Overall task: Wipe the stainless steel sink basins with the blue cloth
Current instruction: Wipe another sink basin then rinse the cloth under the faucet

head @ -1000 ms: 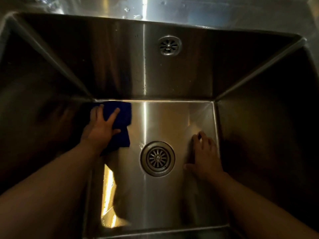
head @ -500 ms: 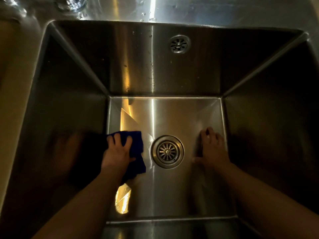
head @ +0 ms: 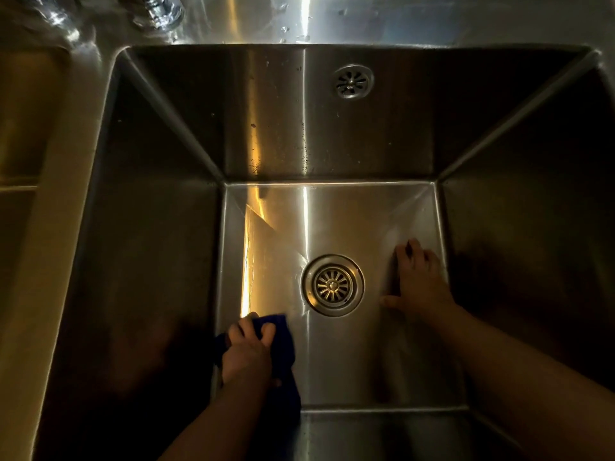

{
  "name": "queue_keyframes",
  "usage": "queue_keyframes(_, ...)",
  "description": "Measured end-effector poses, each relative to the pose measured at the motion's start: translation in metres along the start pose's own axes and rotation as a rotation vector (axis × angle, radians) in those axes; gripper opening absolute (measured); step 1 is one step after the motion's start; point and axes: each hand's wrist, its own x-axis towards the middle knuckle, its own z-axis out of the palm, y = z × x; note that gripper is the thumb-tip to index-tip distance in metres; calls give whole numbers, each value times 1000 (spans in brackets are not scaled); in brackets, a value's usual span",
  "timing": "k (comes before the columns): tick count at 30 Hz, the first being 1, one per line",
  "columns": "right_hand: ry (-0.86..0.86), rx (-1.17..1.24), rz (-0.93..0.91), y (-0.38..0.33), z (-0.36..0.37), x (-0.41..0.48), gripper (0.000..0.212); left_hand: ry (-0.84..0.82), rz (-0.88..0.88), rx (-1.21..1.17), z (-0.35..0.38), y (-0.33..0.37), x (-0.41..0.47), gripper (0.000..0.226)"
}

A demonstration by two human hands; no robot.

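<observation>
The sink basin [head: 159,261] fills most of the frame, with its floor in the lower centre. The drain strainer [head: 332,285] sits in the middle of the floor. The overflow outlet [head: 352,82] is on the far wall, upper centre. The left hand [head: 248,352] rests on the cloth [head: 283,357] at the floor's lower left, beside the left wall. The right hand [head: 421,284] lies flat on the floor, right of the strainer, near the right wall. The tap base [head: 159,10] stands on the deck at the upper left of the frame.
</observation>
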Motion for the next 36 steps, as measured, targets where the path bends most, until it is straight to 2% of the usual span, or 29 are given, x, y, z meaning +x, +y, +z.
queue_keyframes(5,-60,-34,7,-3,-7,-3,117,-17,2,15,0,-2,-2,104)
queue_keyframes(8,-4,-96,-23,-27,-14,-17,89,-9,25,-66,-15,-5,1,92)
queue_keyframes(9,58,-117,-88,-41,-14,-26,76,55,43,-122,-25,-8,3,82)
queue_keyframes(11,208,-115,-290,-76,-8,-45,53,307,54,-214,-47,-18,11,63)
queue_keyframes(13,302,-89,-523,-112,0,-67,39,520,63,-262,-69,-31,27,54)
queue_keyframes(15,264,-64,-693,-143,11,-86,33,516,80,-343,-82,-42,44,54)
queue_keyframes(20,-24,-274,-936,-193,42,-105,48,396,140,-272,-86,-54,73,71)
queue_keyframes(23,-248,-334,-914,-211,57,-110,55,339,178,-195,-76,-53,78,86)
queue_keyframes(27,-257,-415,-855,-223,69,-115,60,342,188,-199,-65,-46,79,90)
queue_keyframes(32,-210,-374,-866,-206,70,-119,56,379,212,-164,-64,-50,80,84)
queue_keyframes(36,-224,-380,-852,-186,65,-119,56,334,211,-124,-64,-51,79,94)
